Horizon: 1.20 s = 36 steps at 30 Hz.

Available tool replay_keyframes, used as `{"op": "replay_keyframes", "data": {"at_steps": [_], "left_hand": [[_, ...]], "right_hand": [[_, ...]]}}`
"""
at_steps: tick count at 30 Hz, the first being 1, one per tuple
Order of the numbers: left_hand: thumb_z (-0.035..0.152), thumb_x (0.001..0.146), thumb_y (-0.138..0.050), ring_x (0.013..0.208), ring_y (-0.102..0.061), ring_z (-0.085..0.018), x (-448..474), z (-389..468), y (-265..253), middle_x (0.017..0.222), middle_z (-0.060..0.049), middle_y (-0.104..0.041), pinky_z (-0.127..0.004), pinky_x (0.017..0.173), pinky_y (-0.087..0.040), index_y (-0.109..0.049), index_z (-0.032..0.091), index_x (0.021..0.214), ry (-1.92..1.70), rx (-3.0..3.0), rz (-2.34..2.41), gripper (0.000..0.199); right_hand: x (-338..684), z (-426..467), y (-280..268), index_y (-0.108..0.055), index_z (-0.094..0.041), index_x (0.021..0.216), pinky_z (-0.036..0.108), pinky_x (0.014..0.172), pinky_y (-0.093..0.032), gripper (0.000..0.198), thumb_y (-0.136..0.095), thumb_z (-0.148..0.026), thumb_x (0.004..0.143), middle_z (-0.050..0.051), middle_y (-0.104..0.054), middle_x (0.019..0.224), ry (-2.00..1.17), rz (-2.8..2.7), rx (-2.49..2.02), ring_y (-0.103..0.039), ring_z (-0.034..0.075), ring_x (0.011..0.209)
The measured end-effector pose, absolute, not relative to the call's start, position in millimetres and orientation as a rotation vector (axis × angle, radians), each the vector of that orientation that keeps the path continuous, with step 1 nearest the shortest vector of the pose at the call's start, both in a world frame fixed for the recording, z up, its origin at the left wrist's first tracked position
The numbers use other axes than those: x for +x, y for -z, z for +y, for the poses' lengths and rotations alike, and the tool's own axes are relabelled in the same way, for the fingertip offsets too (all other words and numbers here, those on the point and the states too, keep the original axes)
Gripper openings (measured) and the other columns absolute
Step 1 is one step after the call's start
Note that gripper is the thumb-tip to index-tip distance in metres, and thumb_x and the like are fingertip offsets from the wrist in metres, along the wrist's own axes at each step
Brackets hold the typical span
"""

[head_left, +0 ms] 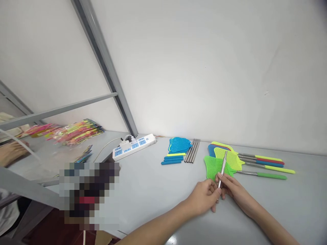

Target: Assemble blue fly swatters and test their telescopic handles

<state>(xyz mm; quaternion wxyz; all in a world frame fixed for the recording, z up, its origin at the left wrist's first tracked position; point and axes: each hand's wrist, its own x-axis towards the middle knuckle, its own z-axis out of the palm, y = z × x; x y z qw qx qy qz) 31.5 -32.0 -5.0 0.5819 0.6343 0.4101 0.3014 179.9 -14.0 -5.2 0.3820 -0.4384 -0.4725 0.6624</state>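
Note:
Both of my hands grip one metal tube (pixel 223 166), which slants upward from between them. My left hand (pixel 204 199) pinches it low down, and my right hand (pixel 231 187) has its fingers round it slightly higher. Just behind them lies a green fly swatter (pixel 213 165) with a metal shaft and green grip. Beyond it are a yellow fly swatter (pixel 227 157) and several others, their grips pointing right. Left of these lie several metal tubes (pixel 192 151), a stack of blue swatter heads (pixel 178 145), several blue grip sleeves (pixel 172 160) and one yellow grip sleeve (pixel 176 154).
A white power strip (pixel 135 148) with plugs and a cable sits near the wall. A grey metal frame (pixel 109 75) rises at the left. Past it, bagged colourful items (pixel 76 132) lie on another table, near another person's hand (pixel 14 154). A pixelated patch hides the lower left.

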Motion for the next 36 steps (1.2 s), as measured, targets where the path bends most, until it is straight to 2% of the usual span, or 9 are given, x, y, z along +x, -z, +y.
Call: {"op": "replay_keyframes", "data": {"at_steps": [11,15,36], "left_hand": [[0.046,0.079,-0.038,0.038,-0.045,-0.005,33.2,-31.9,3.4,0.063,0.002,-0.052,-0.017,0.039,-0.035,-0.045,0.014,0.079,-0.675,1.485,0.956,0.032],[0.044,0.080,-0.038,0.039,-0.046,-0.005,32.2,-31.5,6.5,0.062,0.003,-0.050,-0.017,0.040,-0.035,-0.047,0.015,0.080,-0.669,1.500,0.951,0.030],[0.040,0.081,-0.035,0.041,-0.048,-0.006,31.2,-31.1,3.2,0.060,0.003,-0.050,-0.017,0.043,-0.036,-0.046,0.015,0.077,-0.603,1.581,0.973,0.027]], "right_hand": [[178.9,-14.4,1.4,-0.046,-0.017,0.066,0.025,0.044,-0.038,0.032,-0.044,-0.047,0.078,-0.002,-0.048,0.055,-1.717,-1.164,-1.102,-0.047,0.011,0.044],[179.1,-15.0,-3.0,-0.045,-0.017,0.063,0.024,0.045,-0.038,0.034,-0.046,-0.048,0.076,-0.002,-0.046,0.057,-1.735,-1.085,-1.050,-0.046,0.010,0.048],[185.2,-11.9,-0.7,-0.043,-0.018,0.065,0.020,0.043,-0.028,0.030,-0.047,-0.045,0.077,-0.004,-0.040,0.052,-1.818,-0.968,-1.012,-0.041,0.009,0.044]]}}
